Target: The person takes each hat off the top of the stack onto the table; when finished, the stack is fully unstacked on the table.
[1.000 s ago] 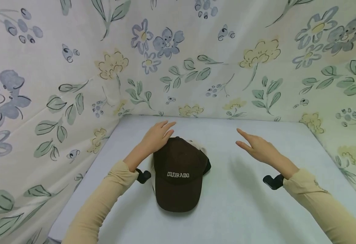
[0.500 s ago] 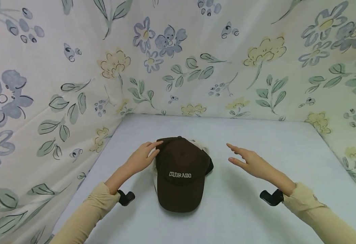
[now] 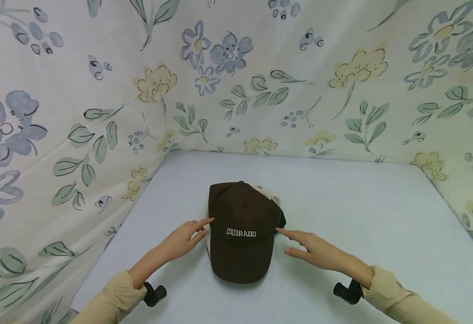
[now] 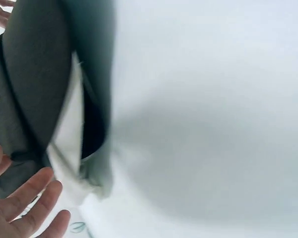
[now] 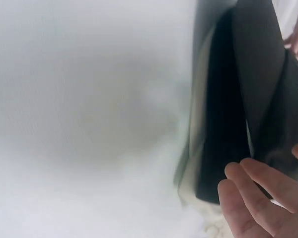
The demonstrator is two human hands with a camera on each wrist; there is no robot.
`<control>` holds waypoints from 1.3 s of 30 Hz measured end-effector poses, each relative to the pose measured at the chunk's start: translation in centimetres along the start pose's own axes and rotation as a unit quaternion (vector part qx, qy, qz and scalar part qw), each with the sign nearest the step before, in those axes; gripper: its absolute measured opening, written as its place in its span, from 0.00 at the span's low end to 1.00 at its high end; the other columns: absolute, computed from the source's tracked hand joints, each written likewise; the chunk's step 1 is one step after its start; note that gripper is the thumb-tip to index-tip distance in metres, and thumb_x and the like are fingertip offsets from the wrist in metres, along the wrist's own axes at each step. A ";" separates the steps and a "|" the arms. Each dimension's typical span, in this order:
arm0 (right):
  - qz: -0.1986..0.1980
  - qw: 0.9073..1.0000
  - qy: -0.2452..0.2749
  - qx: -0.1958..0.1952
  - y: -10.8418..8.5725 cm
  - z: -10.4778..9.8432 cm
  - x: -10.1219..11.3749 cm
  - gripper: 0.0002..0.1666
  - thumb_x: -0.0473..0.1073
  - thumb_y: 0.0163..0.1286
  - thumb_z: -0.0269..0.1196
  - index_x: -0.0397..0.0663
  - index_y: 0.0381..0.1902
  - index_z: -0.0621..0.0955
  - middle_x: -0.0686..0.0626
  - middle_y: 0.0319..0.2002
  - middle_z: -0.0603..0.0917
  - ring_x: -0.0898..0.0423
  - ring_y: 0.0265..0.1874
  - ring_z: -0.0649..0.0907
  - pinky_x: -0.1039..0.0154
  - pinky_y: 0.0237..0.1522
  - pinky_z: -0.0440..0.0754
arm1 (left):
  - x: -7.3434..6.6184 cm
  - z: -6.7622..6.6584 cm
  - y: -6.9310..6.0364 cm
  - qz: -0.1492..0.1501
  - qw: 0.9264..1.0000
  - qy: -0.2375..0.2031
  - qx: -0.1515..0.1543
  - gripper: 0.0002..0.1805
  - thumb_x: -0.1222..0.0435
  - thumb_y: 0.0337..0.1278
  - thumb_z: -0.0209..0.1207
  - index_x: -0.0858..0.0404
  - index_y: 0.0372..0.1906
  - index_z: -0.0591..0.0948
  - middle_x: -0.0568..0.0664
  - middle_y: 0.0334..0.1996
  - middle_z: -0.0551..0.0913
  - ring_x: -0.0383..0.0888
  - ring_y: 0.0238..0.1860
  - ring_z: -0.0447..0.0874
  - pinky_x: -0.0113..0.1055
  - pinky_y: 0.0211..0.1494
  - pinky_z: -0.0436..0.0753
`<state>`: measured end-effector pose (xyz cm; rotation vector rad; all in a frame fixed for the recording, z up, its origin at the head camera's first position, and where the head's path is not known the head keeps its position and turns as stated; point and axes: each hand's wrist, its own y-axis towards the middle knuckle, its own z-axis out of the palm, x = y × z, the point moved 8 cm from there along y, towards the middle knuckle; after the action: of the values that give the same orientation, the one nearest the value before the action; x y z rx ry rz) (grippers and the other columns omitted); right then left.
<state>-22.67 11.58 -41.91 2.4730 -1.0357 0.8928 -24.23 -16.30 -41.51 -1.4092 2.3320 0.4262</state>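
A brown baseball cap (image 3: 242,263) with white COLORADO lettering lies on top of a small stack, its brim toward me. Beneath it, a black cap (image 5: 221,104) shows at the right, and a cream cap (image 4: 69,129) peeks out along the left and back; both are mostly hidden. My left hand (image 3: 179,241) is at the brown cap's left side, index fingertip at the crown's edge, fingers extended. On the opposite side, my right hand (image 3: 319,253) has its fingertips at the brim's right corner, fingers also fairly straight. Whether either hand touches the fabric firmly, I cannot tell.
The caps rest on a white tabletop (image 3: 354,202). A floral-printed cloth (image 3: 293,63) hangs behind and along both sides of the table. Black wrist cameras (image 3: 155,294) are strapped below each hand, under beige sleeves (image 3: 398,292).
My left hand has come down from the cap's upper left toward me, along its side. The right hand has moved left and nearer, reaching the cap's right edge. The caps stay put.
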 end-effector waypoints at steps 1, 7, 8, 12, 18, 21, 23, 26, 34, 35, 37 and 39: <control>0.000 1.000 0.005 0.006 0.0 0.5 0.0 0.33 0.55 0.65 0.51 0.52 0.65 0.61 0.47 0.57 0.69 0.48 0.51 0.73 0.51 0.47 0.71 | 0.1 0.2 -0.3 -0.001 1.000 -0.005 0.000 0.22 0.60 0.62 0.48 0.54 0.61 0.66 0.42 0.34 0.74 0.38 0.35 0.70 0.35 0.36 0.72; -0.006 0.999 0.020 0.032 0.0 2.8 0.0 0.32 0.53 0.65 0.51 0.55 0.66 0.59 0.50 0.58 0.68 0.50 0.51 0.73 0.54 0.46 0.72 | 0.3 1.4 -1.5 0.009 0.999 -0.039 0.010 0.25 0.62 0.61 0.49 0.53 0.64 0.63 0.44 0.38 0.76 0.40 0.39 0.72 0.38 0.39 0.73; -0.008 0.999 0.021 0.035 0.1 3.1 0.0 0.32 0.52 0.66 0.52 0.56 0.66 0.59 0.51 0.58 0.68 0.51 0.50 0.73 0.55 0.46 0.72 | 0.2 1.7 -1.6 0.014 0.999 -0.048 0.017 0.25 0.63 0.61 0.49 0.53 0.64 0.62 0.45 0.39 0.76 0.42 0.40 0.72 0.39 0.40 0.73; -0.020 0.998 0.038 0.040 0.5 4.0 0.0 0.32 0.49 0.66 0.53 0.58 0.66 0.58 0.52 0.59 0.67 0.52 0.50 0.73 0.55 0.45 0.73 | 0.1 2.7 -1.8 0.022 0.996 -0.078 0.041 0.27 0.62 0.61 0.49 0.50 0.65 0.59 0.50 0.42 0.75 0.46 0.45 0.72 0.44 0.43 0.72; -0.020 0.996 0.069 0.046 0.9 4.8 0.1 0.32 0.49 0.65 0.53 0.58 0.66 0.58 0.51 0.59 0.67 0.52 0.50 0.74 0.56 0.43 0.74 | 0.0 3.4 -1.9 0.015 0.997 -0.067 0.044 0.30 0.61 0.60 0.51 0.48 0.66 0.56 0.48 0.37 0.73 0.43 0.39 0.73 0.37 0.35 0.74; -0.022 0.996 0.082 0.041 1.0 4.8 0.2 0.32 0.50 0.65 0.53 0.56 0.66 0.58 0.51 0.59 0.66 0.54 0.49 0.74 0.57 0.43 0.74 | -0.4 3.6 -1.8 0.018 0.997 -0.063 0.037 0.33 0.62 0.58 0.53 0.49 0.67 0.55 0.50 0.36 0.72 0.42 0.38 0.73 0.34 0.34 0.73; -0.025 0.995 0.092 0.036 1.1 4.9 0.2 0.32 0.51 0.65 0.53 0.55 0.65 0.59 0.51 0.59 0.66 0.54 0.49 0.74 0.58 0.43 0.74 | -0.7 3.5 -1.8 0.021 0.998 -0.057 0.027 0.33 0.62 0.57 0.54 0.50 0.67 0.55 0.50 0.36 0.71 0.43 0.37 0.73 0.33 0.34 0.73; -0.026 0.994 0.101 0.034 1.3 5.1 0.1 0.32 0.51 0.65 0.53 0.54 0.65 0.59 0.51 0.59 0.66 0.56 0.49 0.73 0.59 0.43 0.75 | -0.9 3.3 -1.8 0.022 0.999 -0.047 0.005 0.34 0.62 0.56 0.55 0.51 0.67 0.56 0.53 0.37 0.72 0.45 0.36 0.72 0.35 0.34 0.73; -0.029 0.994 0.097 0.033 1.4 5.6 -0.3 0.32 0.52 0.65 0.53 0.54 0.65 0.59 0.50 0.59 0.66 0.56 0.49 0.74 0.59 0.43 0.75 | -0.6 3.4 -1.9 0.025 0.999 -0.036 -0.019 0.35 0.64 0.54 0.57 0.51 0.66 0.57 0.56 0.43 0.71 0.46 0.39 0.72 0.38 0.37 0.73; -0.029 0.994 0.096 0.032 1.5 5.5 -0.3 0.32 0.53 0.65 0.53 0.54 0.64 0.59 0.51 0.58 0.67 0.56 0.49 0.74 0.59 0.43 0.75 | -0.7 3.3 -1.8 0.028 0.998 -0.044 -0.018 0.34 0.64 0.54 0.57 0.51 0.66 0.57 0.55 0.43 0.71 0.46 0.40 0.72 0.38 0.37 0.73; -0.031 0.994 0.098 0.033 1.5 5.5 -0.2 0.32 0.54 0.65 0.52 0.54 0.64 0.59 0.51 0.58 0.66 0.56 0.48 0.74 0.59 0.43 0.75 | -0.8 3.3 -1.7 0.029 0.998 -0.057 -0.017 0.34 0.64 0.55 0.56 0.52 0.66 0.57 0.54 0.43 0.70 0.45 0.40 0.72 0.36 0.37 0.73; -0.029 0.994 0.103 0.035 1.6 5.5 -0.2 0.32 0.53 0.65 0.52 0.55 0.64 0.59 0.51 0.59 0.66 0.56 0.48 0.74 0.60 0.42 0.75 | -0.9 3.3 -1.5 0.026 0.997 -0.067 -0.016 0.34 0.63 0.55 0.56 0.52 0.66 0.57 0.53 0.42 0.70 0.45 0.41 0.72 0.34 0.36 0.73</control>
<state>-21.61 7.83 -46.07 2.3917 -0.8725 1.1552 -21.99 -14.78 -44.05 -1.2945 2.2681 0.5574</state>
